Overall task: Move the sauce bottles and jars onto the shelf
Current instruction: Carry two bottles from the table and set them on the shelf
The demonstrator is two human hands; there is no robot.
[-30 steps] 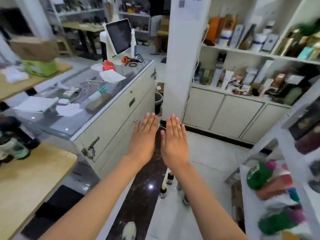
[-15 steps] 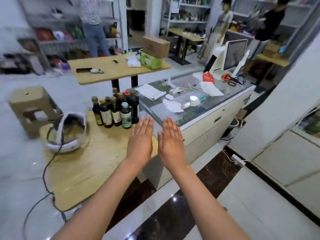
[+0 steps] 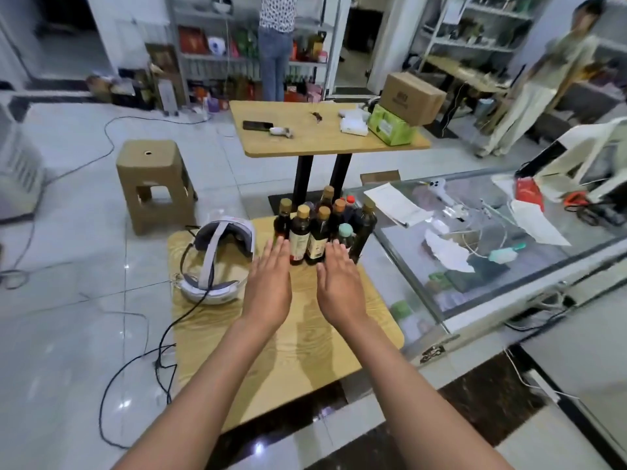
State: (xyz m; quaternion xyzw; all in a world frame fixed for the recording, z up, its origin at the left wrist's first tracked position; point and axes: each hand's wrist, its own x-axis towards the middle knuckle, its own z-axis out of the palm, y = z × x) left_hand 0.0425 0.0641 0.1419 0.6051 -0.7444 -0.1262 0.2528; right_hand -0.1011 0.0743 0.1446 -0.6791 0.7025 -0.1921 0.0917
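Several dark sauce bottles (image 3: 315,228) with tan, red and pale green caps stand in a tight cluster at the far edge of a small wooden table (image 3: 305,337). My left hand (image 3: 268,286) and my right hand (image 3: 339,283) are stretched out flat, palms down, side by side above the table, fingers straight and holding nothing. Their fingertips reach the base of the bottle cluster in the picture; contact cannot be told.
A white headset (image 3: 217,262) with a black cable lies on the table's left part. A glass counter (image 3: 492,239) with papers runs along the right. Beyond stand a tan stool (image 3: 152,184), a second table (image 3: 325,130) with boxes, shelves and two people.
The view has swung left from the shelves and cabinets to the small table. The bottles now sit straight ahead at my fingertips. Both hands stay flat and empty, slightly further apart.
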